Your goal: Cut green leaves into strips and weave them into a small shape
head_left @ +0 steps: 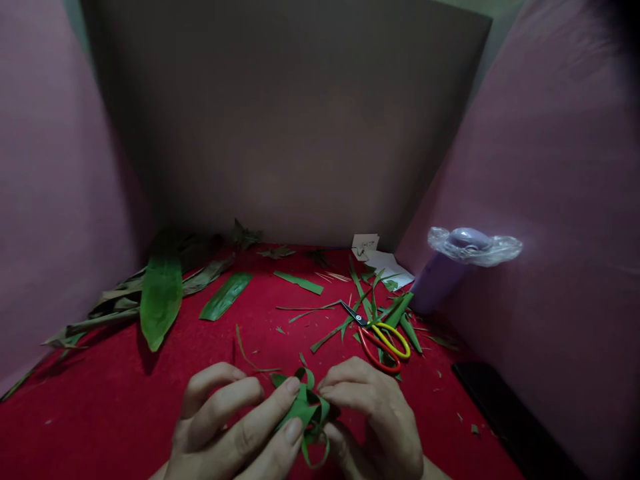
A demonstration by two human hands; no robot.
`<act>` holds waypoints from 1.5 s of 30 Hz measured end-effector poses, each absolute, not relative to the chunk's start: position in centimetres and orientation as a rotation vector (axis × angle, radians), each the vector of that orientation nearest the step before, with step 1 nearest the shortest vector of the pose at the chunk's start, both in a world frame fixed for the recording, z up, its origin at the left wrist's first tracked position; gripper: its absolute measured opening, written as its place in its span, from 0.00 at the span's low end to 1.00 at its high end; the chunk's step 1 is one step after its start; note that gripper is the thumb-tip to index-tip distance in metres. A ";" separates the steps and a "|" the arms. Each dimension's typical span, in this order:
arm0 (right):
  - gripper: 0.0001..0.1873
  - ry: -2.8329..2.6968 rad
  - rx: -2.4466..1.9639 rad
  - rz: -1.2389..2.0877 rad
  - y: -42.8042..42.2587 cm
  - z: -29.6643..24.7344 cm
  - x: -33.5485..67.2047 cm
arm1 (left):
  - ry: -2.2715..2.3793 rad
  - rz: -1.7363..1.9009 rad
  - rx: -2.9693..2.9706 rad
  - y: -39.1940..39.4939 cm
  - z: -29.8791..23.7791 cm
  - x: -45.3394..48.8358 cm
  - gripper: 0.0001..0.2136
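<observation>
Low in the view, my left hand (235,423) and my right hand (373,417) meet over a folded green leaf strip (306,410) with loops curling out above and below. My left thumb and forefinger pinch its left side. My right fingertips pinch its right side. Both hands hover just above the red cloth (125,400).
Scissors (377,333) with red and yellow handles lie among cut leaf strips to the right. Whole green leaves (161,300) and dried ones lie at the left. A purple bottle (440,277) with plastic wrap, white paper scraps (383,260) and a black flat object (510,417) stand at the right. Pink walls enclose the sides.
</observation>
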State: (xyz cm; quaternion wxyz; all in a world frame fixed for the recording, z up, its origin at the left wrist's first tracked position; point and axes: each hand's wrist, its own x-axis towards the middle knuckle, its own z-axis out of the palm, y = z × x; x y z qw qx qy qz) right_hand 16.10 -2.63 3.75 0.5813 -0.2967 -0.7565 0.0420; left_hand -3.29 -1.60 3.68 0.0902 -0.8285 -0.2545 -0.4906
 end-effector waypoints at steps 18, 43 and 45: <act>0.10 -1.780 -0.826 -0.006 -2.3 1.9 15.7 | -0.775 -2.186 -2.750 0.9 1.3 -1.6 0.20; 0.18 -0.834 -0.853 1.732 -1.6 2.4 15.2 | -0.835 -2.128 -2.663 1.5 2.1 -0.8 0.17; 0.17 -0.896 -0.907 1.589 -1.7 2.4 15.0 | -0.869 -2.112 -2.699 1.5 1.8 -1.0 0.16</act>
